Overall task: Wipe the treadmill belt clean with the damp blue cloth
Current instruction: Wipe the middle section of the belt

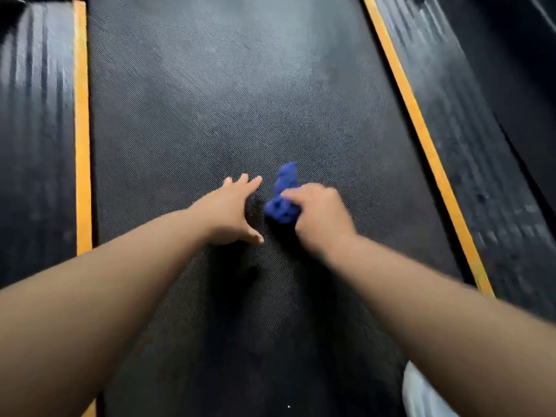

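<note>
Counted two bare hands, one cloth, one belt, two orange stripes (pixel 81 130) along the belt's edges. The right hand (pixel 320 213) was closed around the bunched blue cloth (pixel 282 195), pressing it onto the black textured treadmill belt (pixel 228 85) near its middle. One crumpled end stuck out beyond the knuckles. The left hand (pixel 230 212) lay just beside it, fingers spread flat, gripping nothing. Greyish patches showed farther up the belt.

The right hand (pixel 319 215) is smeared by motion blur and hides part of the blue cloth (pixel 284 188). At five o'clock, a white object (pixel 421 392) is blurred, cut by the frame edge, unidentifiable.
</note>
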Tool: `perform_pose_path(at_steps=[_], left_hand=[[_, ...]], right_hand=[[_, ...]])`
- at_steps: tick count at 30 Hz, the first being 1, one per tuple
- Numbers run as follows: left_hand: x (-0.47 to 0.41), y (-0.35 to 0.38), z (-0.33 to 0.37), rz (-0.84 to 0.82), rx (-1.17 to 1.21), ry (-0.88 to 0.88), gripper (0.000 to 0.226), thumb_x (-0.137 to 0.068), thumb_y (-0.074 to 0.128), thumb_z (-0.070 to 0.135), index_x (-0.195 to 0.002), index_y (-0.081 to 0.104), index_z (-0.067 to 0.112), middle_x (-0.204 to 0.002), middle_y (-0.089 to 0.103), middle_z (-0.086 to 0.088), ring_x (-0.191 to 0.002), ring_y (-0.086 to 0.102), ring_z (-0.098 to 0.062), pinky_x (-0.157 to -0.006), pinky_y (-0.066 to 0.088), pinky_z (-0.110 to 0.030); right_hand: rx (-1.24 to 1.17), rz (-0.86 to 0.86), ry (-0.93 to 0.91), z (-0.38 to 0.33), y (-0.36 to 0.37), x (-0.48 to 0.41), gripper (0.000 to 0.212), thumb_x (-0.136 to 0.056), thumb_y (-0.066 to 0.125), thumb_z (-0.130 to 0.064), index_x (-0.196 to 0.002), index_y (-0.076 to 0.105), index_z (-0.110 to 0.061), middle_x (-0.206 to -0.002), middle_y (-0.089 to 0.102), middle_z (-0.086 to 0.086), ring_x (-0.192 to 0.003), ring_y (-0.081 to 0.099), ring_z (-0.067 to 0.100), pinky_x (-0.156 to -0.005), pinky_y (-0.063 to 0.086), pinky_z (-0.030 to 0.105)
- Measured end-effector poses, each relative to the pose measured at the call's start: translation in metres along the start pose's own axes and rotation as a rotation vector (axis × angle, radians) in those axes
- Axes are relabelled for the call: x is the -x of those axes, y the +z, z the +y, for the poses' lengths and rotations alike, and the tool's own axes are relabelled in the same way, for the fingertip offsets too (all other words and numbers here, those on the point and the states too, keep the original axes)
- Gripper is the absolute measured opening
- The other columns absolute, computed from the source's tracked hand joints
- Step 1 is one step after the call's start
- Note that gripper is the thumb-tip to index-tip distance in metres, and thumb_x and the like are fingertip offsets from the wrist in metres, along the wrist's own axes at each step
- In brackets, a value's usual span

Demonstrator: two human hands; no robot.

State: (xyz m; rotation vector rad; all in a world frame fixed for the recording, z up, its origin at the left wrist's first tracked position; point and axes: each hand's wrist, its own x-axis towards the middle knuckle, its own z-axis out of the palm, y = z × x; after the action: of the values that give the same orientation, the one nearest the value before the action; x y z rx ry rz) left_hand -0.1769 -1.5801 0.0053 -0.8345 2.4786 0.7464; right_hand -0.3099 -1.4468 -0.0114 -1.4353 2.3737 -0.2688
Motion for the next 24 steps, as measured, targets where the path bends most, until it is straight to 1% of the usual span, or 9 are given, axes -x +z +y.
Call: perform_pose_path(at_steps=[3, 7, 10, 12, 14, 16, 18, 20, 24], left_hand=[[0.023, -0.004, -0.010, 0.015, 0.126, 0.132, 0.122, -0.061, 0.084, 0.044, -0.151, 0.003, 0.027, -0.157, 0.020, 0.000, -0.143, 0.019, -0.012, -0.108, 0.016, -0.014], [0.044, 0.040, -0.012, 0.200, -0.002, 0.220, 0.093, -0.070, 0.060, 0.068, -0.148, 0.021, 0.035, -0.156, 0.023, -0.009, -0.143, 0.021, -0.033, -0.113, 0.023, -0.050], [0.031, 0.064, -0.006, 0.425, -0.135, 0.338, 0.069, -0.077, 0.048, 0.063, -0.132, 0.053, 0.022, -0.140, 0.045, -0.024, -0.126, 0.044, -0.045, -0.105, 0.036, -0.053], [0.017, 0.068, -0.003, 0.468, -0.223, 0.501, 0.054, -0.082, 0.052, 0.050, -0.118, 0.061, 0.011, -0.128, 0.055, -0.021, -0.118, 0.052, -0.038, -0.104, 0.040, -0.046], [0.009, 0.059, -0.007, 0.465, -0.294, 0.562, 0.040, -0.082, 0.052, 0.042, -0.102, 0.062, 0.009, -0.108, 0.063, -0.013, -0.100, 0.059, -0.034, -0.089, 0.049, -0.044], [0.004, 0.040, -0.023, 0.502, -0.242, 0.331, 0.032, -0.084, 0.052, 0.040, -0.097, 0.058, 0.011, -0.099, 0.061, -0.011, -0.092, 0.058, -0.034, -0.078, 0.050, -0.045], [0.000, 0.020, -0.044, 0.605, -0.114, -0.054, 0.026, -0.087, 0.055, 0.033, -0.100, 0.055, 0.011, -0.104, 0.058, -0.013, -0.099, 0.054, -0.035, -0.080, 0.046, -0.046], [-0.001, 0.018, -0.048, 0.681, -0.031, -0.183, 0.026, -0.087, 0.053, 0.031, -0.107, 0.054, 0.014, -0.108, 0.056, -0.011, -0.104, 0.051, -0.033, -0.085, 0.045, -0.046], [0.015, 0.064, -0.003, 0.575, -0.062, 0.430, 0.036, -0.082, 0.052, 0.035, -0.112, 0.062, 0.018, -0.106, 0.061, -0.007, -0.102, 0.051, -0.028, -0.098, 0.040, -0.039]], right_hand=[[-0.208, -0.141, -0.150, -0.048, 0.018, 0.025, 0.042, -0.083, 0.045, -0.026, -0.123, 0.060, -0.026, -0.120, 0.061, 0.003, -0.103, 0.055, 0.030, -0.091, 0.044, 0.036], [-0.491, -0.109, 0.100, -0.021, -0.014, 0.018, 0.051, -0.080, 0.067, -0.022, -0.128, 0.053, -0.029, -0.117, 0.060, -0.006, -0.102, 0.060, 0.016, -0.090, 0.040, 0.021], [-0.157, -0.013, 0.162, 0.035, -0.032, 0.022, 0.046, -0.081, 0.065, -0.028, -0.126, 0.058, -0.023, -0.122, 0.062, 0.001, -0.113, 0.055, 0.024, -0.100, 0.039, 0.031], [-0.011, 0.002, 0.200, 0.055, -0.036, 0.026, 0.043, -0.084, 0.058, -0.021, -0.127, 0.057, -0.018, -0.132, 0.056, 0.005, -0.122, 0.047, 0.030, -0.105, 0.037, 0.038], [0.010, 0.005, 0.206, 0.055, -0.032, 0.026, 0.046, -0.086, 0.057, -0.018, -0.132, 0.053, -0.017, -0.144, 0.045, 0.006, -0.131, 0.038, 0.030, -0.109, 0.032, 0.042], [0.019, 0.024, 0.148, 0.041, -0.021, 0.022, 0.050, -0.087, 0.056, -0.019, -0.136, 0.048, -0.019, -0.151, 0.035, 0.006, -0.136, 0.032, 0.027, -0.112, 0.026, 0.038], [0.013, 0.009, 0.086, 0.022, -0.005, 0.018, 0.053, -0.089, 0.053, -0.021, -0.141, 0.042, -0.022, -0.154, 0.028, 0.005, -0.141, 0.026, 0.026, -0.115, 0.020, 0.035], [0.045, -0.015, 0.071, 0.005, 0.012, 0.015, 0.053, -0.092, 0.047, -0.025, -0.145, 0.036, -0.025, -0.157, 0.022, 0.004, -0.144, 0.017, 0.030, -0.115, 0.016, 0.042], [0.117, -0.075, 0.084, 0.004, 0.029, 0.017, 0.055, -0.098, 0.037, -0.029, -0.150, 0.019, -0.026, -0.160, 0.008, 0.003, -0.146, 0.003, 0.033, -0.116, 0.008, 0.049]])
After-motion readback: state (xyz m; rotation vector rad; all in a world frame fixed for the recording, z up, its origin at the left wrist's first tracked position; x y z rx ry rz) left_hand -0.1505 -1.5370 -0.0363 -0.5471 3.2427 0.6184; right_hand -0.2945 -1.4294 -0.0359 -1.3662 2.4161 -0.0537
